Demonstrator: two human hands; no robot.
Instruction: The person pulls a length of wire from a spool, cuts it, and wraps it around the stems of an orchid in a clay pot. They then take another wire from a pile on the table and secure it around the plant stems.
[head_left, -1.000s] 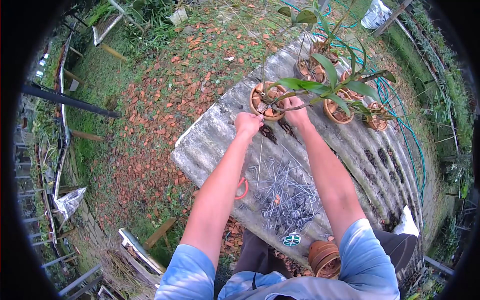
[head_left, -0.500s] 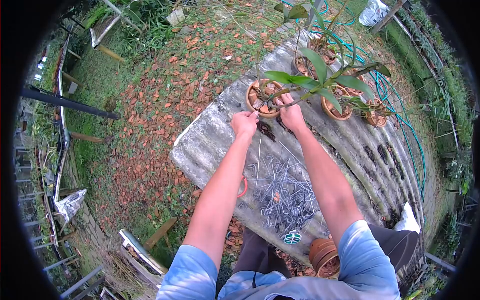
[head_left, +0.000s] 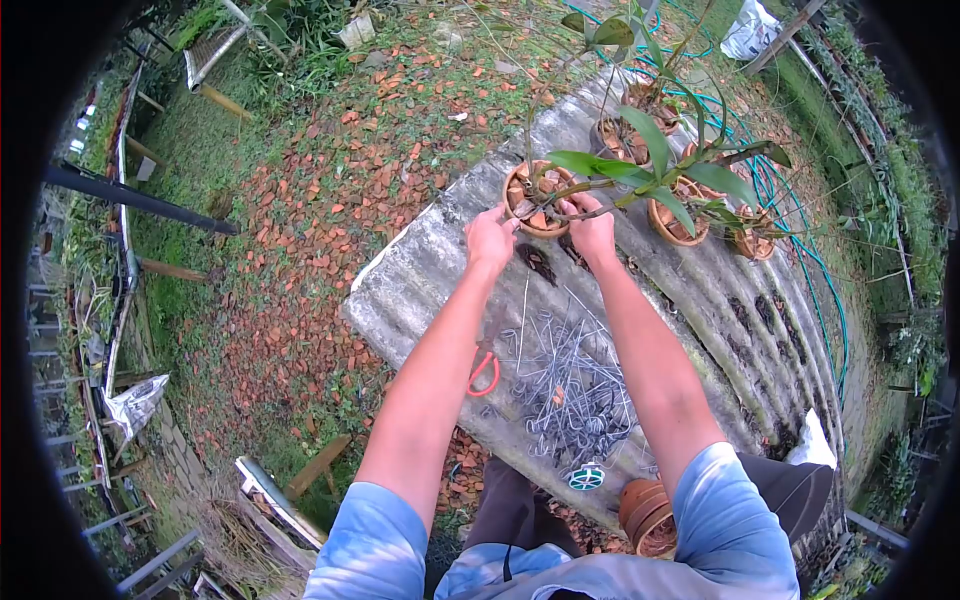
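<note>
A round clay pot (head_left: 538, 233) filled with broken terracotta pieces stands on the corrugated sheet table. An orchid plant (head_left: 655, 180) with long green leaves leans over its right side. My left hand (head_left: 490, 238) is closed at the pot's left front rim, thumb towards the inside. My right hand (head_left: 592, 232) grips the right rim, beneath the leaning stem; some of its fingers are hidden behind the pot and stem. A dark clump of debris (head_left: 538, 264) lies just in front of the pot, between my wrists.
A heap of bent wire hooks (head_left: 575, 390) lies between my forearms, with red-handled scissors (head_left: 484, 374) beside it. A green-and-white round item (head_left: 586, 477) and stacked clay pots (head_left: 648, 515) are near my body. More potted orchids (head_left: 678, 222) stand right; a green hose (head_left: 818, 260) runs beyond.
My left hand has shifted slightly up along the pot's left rim. The pot and right hand sit slightly further right in view, and more of the scissors' red handle shows.
</note>
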